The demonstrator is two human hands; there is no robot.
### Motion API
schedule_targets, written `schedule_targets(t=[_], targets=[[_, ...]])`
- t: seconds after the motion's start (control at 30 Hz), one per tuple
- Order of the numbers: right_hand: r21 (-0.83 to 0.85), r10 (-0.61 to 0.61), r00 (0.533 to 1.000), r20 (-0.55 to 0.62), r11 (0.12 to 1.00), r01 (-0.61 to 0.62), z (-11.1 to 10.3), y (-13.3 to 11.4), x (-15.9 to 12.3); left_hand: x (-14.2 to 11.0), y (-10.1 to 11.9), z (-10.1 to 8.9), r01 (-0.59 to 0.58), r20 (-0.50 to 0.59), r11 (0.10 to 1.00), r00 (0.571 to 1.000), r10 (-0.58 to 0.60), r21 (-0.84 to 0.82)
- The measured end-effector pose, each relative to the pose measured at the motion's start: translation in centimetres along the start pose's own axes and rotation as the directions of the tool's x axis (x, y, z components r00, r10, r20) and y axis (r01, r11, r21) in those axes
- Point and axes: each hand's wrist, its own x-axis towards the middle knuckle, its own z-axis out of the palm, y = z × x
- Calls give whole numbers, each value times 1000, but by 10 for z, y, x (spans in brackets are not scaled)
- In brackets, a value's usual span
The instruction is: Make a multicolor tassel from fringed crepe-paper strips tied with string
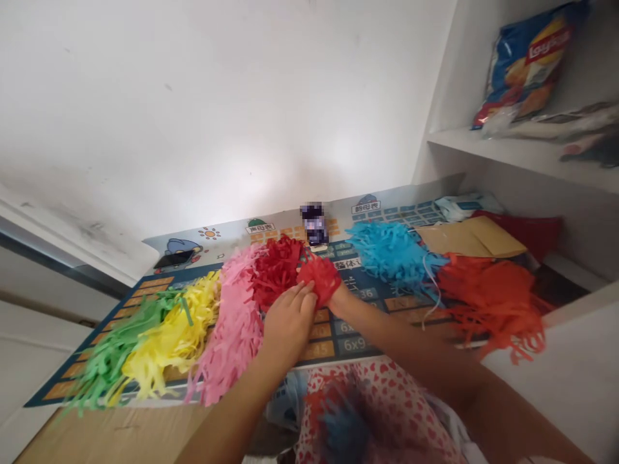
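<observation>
And there's the left hand [287, 325], fingers together against the red paper fringe [320, 278], right hand [338, 299] tucked beneath it (grip hidden)!

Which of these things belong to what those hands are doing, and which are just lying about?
Belonging: left hand, right hand, red paper fringe, pink fringe, yellow fringe, green fringe, blue fringe, orange fringe.
Lying about: crisp packet, brown envelope.
</observation>
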Motion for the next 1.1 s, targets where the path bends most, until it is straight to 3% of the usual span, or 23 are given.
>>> schedule_targets(t=[0.07, 0.17, 0.2, 0.27, 0.33, 0.4, 0.43, 0.47, 0.5, 0.53, 0.57, 0.6, 0.63, 0.67, 0.73, 0.77, 0.83, 0.9, 0.97, 1.03, 1.1], targets=[[260, 57, 998, -21, 964, -49, -24, 13, -18, -8, 19, 23, -35, -24, 999, 999, 34, -38], [651, 188, 973, -132, 757, -57, -75, 30, -45, -18, 43, 58, -31, 6, 996, 999, 32, -84], [681, 236, 950, -202, 731, -37, -95, 34, -54, -21, 49, 68, -25, 26, 995, 999, 28, -98], [609, 300, 872, -385, 793, -4, -137, 40, -71, -28, 59, 87, -17, 65, 992, 998, 26, -124], [486, 287, 746, -601, 872, 57, -171, 40, -89, -35, 66, 99, -15, 101, 988, 994, 31, -155], [188, 100, 519, -849, 975, 120, -188, 36, -106, -40, 71, 107, -10, 132, 982, 991, 35, -186], [4, -37, 446, -894, 996, 91, -187, 33, -114, -42, 73, 109, -6, 146, 980, 989, 35, -199], [-165, -164, 464, -870, 985, 39, -180, 30, -121, -44, 74, 110, 1, 161, 978, 986, 33, -209], [-300, -243, 585, -774, 954, -2, -168, 28, -127, -46, 75, 112, 11, 178, 977, 984, 27, -213], [-387, -246, 768, -591, 922, -3, -151, 26, -131, -48, 76, 113, 23, 195, 976, 981, 20, -216], [-443, -218, 919, -329, 895, 54, -131, 25, -133, -50, 76, 115, 33, 214, 975, 977, 15, -221], [-471, -198, 978, -58, 869, 148, -111, 24, -133, -52, 77, 117, 48, 230, 973, 973, 5, -226], [-485, -187, 969, 162, 840, 244, -92, 24, -130, -54, 77, 120, 68, 245, 972, 969, -10, -227], [-497, -167, 931, 324, 808, 318, -76, 25, -126, -55, 77, 122, 87, 261, 971, 965, -27, -222], [-566, -96, 882, 461, 734, 376, -57, 30, -112, -58, 78, 125, 101, 287, 974, 957, -40, -202], [-628, -45, 888, 457, 691, 359, -56, 34, -104, -58, 78, 125, 97, 299, 977, 954, -36, -191], [-777, 34, 943, 330, 578, 251, -68, 41, -90, -56, 78, 122, 64, 324, 981, 946, -1, -185], [-898, 52, 994, 94, 436, 62, -92, 47, -81, -51, 78, 115, 49, 352, 980, 936, 23, -193], [-938, -17, 989, -148, 319, -135, -116, 46, -80, -46, 79, 107, 62, 392, 979, 920, 19, -194], [-929, -132, 959, -251, 313, -200, -129, 41, -87, -41, 81, 101, 97, 428, 977, 904, -6, -191], [-909, -179, 977, -111, 416, -27, -126, 33, -99, -37, 83, 98, 128, 458, 974, 889, -28, -189]])
